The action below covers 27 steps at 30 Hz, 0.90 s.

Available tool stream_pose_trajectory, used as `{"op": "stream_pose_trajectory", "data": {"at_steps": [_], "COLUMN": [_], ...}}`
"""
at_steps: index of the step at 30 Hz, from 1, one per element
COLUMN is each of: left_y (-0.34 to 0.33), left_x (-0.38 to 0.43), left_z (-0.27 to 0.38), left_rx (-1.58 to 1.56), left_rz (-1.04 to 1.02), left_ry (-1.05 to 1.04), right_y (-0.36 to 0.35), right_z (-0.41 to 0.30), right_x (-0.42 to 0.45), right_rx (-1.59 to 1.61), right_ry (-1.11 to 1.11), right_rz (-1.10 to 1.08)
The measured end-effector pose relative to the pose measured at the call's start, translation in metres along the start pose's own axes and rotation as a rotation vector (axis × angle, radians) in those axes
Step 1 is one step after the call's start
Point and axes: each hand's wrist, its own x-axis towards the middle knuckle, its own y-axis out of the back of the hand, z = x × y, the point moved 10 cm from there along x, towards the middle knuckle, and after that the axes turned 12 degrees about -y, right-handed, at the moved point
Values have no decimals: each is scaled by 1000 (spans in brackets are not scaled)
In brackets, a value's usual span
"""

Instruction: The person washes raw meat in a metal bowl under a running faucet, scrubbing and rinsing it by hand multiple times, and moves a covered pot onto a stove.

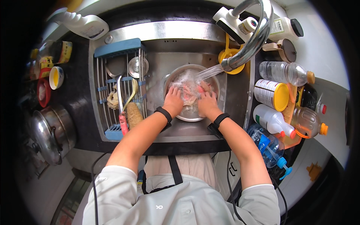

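Note:
A round metal basin [192,119] stands in the stainless-steel sink [157,60]. Water runs from the curved chrome faucet [229,64] into it, foaming over pinkish pieces [187,91] that look like raw meat. On the basin's left side, my left hand [173,101] reaches over the rim with its fingertips at the water beside the pieces. My right hand [207,104] is at the right side, its fingertips touching the pieces there. Splashing water partly hides the fingertips, so whether either hand grips anything is unclear.
A rack [121,47] across the sink's left side bears a spatula [119,84], a ladle [137,67] and a loofah [134,115]. A yellow strainer-like item [239,70] lies behind the faucet outlet. Several bottles and a yellow-lidded can [271,95] line the right; a lidded pot [53,135] stands left.

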Motion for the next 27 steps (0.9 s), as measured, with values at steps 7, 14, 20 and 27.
{"op": "stream_pose_trajectory", "data": {"at_steps": [7,14,20,27], "left_y": [59,174,218,220], "left_x": [-19,-90,-122,-139], "left_z": [-19,-26,1,-31], "left_rx": [-792,-1112,-1111,-1324], "left_rz": [276,698,771,900], "left_ry": [154,63,-60,176], "right_y": [24,69,102,65], "right_z": [1,73,106,127], "right_x": [-20,-78,-130,-113], "right_rx": [619,910,911,1846], "right_ry": [71,-209,-253,-222], "right_rz": [6,410,1013,475]}}
